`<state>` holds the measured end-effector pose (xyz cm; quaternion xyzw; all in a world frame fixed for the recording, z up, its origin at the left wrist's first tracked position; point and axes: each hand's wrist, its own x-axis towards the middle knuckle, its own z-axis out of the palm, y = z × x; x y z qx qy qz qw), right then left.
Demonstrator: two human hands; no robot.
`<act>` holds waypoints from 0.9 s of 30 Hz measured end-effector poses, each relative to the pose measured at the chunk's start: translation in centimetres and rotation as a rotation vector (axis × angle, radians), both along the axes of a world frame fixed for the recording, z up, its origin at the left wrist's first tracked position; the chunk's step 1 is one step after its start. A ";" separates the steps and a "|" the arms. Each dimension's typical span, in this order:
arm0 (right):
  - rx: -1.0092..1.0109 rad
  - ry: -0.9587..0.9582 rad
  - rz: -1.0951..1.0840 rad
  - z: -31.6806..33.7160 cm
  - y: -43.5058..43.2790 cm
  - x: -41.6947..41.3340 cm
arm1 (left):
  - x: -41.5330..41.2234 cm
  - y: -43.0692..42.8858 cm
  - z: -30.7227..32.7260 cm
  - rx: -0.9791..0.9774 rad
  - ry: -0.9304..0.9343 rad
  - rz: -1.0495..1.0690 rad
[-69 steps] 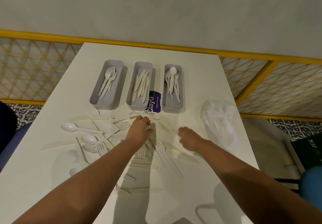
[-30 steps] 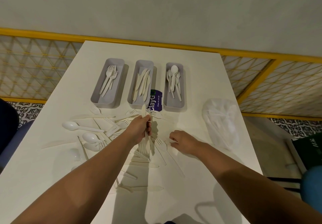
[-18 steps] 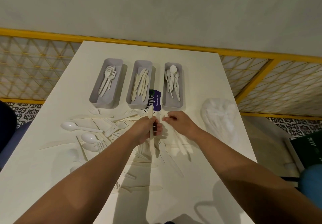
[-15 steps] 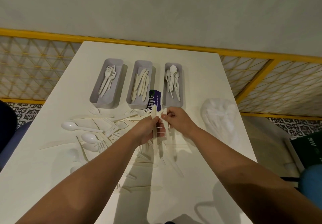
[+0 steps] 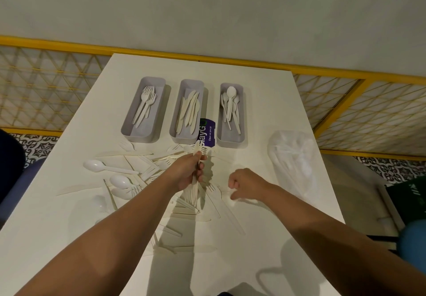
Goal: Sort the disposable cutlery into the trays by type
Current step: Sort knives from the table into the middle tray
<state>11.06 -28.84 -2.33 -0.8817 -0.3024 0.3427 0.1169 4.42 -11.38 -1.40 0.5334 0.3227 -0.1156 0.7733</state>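
Scattered cutlery (image 5: 94,165) litters the approach; trays (image 5: 183,139) open from above, seemingly unobstructed.

Dim overhead light — hard shadows, fisheye edges

Right hand (image 5: 247,184) withdrew from left hand's (image 5: 187,171) cutlery (image 5: 195,191) — down to table (image 5: 253,116).

Wall (image 5: 230,7): plain, pale grey, matte.
Railing (image 5: 368,116): yellow frame, diamond-lattice panels, behind the table.
Table (image 5: 265,102): white, rectangular.
Floor (image 5: 39,146): dark-and-white patterned tiles.
Light: overhead, hard shadows.
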 end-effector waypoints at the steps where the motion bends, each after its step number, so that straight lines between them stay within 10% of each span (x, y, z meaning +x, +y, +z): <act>1: -0.045 -0.042 0.025 -0.4 -0.3 -0.1 | 0.0 0.0 -0.1 0.010 0.001 0.003; 16: -0.158 -0.137 0.230 -0.3 -0.8 -0.2 | 0.1 0.3 -0.3 0.006 0.005 0.018; 27: 0.293 0.113 -0.138 4.2 2.2 1.6 | 0.8 1.0 -0.5 -0.107 -0.019 0.095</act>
